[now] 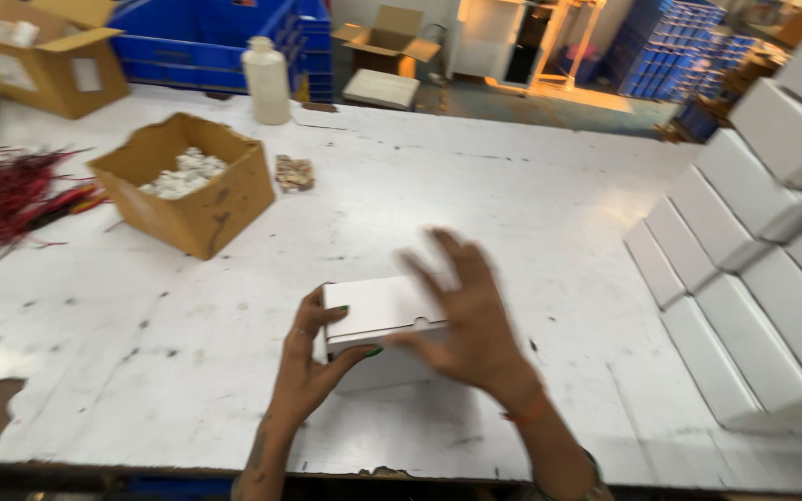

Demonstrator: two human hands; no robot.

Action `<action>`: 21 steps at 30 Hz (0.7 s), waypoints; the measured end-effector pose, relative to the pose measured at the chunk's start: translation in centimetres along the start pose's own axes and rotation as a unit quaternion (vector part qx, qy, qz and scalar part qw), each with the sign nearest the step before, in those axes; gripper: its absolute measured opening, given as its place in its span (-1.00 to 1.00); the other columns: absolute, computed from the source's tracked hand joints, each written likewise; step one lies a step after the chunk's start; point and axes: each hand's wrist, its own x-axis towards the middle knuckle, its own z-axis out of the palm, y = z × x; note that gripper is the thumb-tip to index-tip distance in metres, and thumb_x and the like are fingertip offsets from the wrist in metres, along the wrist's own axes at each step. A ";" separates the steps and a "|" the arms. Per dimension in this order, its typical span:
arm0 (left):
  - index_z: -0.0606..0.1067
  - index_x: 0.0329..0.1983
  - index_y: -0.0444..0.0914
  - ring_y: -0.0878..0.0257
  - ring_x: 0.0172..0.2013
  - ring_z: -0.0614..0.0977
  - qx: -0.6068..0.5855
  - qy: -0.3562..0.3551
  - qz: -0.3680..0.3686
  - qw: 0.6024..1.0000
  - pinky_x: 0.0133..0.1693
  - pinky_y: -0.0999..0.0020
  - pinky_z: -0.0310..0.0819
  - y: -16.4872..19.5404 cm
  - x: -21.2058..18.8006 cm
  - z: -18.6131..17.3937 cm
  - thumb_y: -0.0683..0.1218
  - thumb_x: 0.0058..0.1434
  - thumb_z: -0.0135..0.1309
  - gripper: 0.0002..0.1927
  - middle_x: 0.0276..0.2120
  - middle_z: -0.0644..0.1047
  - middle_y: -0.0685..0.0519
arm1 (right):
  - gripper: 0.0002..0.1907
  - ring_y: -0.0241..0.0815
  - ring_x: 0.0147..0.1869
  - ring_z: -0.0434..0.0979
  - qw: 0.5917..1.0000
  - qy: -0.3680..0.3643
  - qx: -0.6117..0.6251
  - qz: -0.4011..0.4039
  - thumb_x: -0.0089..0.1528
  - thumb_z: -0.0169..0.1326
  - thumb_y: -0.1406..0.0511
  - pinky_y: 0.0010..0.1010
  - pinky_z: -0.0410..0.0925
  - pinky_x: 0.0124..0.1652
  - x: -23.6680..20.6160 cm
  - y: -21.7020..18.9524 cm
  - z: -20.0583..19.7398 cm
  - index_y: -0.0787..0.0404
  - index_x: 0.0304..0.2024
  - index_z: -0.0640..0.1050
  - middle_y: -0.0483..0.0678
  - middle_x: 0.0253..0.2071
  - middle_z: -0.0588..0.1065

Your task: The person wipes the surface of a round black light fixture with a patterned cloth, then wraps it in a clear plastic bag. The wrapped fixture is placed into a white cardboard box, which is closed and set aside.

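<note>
While the white table carries stacked white boxes right of the small white box and a brown carton to its upper left, the left hand grips that box's near-left corner; the right hand, fingers spread, presses its lid, apparently being closed.

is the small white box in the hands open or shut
Shut: the white box shows a flat closed lid, left hand gripping its side, right hand over it.

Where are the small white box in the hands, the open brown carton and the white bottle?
small white box (378, 306), head view, on its lid top.
open brown carton (199, 215), head view, on its front wall.
white bottle (267, 83), head view, on its body.
</note>
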 end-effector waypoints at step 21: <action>0.60 0.06 -0.26 -0.04 0.13 0.59 0.369 -0.018 -0.120 0.921 0.05 0.10 0.55 -6.2 -11.3 0.1 -0.09 0.12 0.25 -0.59 0.20 0.51 -0.16 | -0.19 0.01 0.63 -0.09 0.949 -0.004 -0.308 0.066 0.35 0.17 0.37 -0.02 -0.30 0.57 -22.2 6.9 1.3 -0.53 0.46 0.19 0.05 0.54 0.03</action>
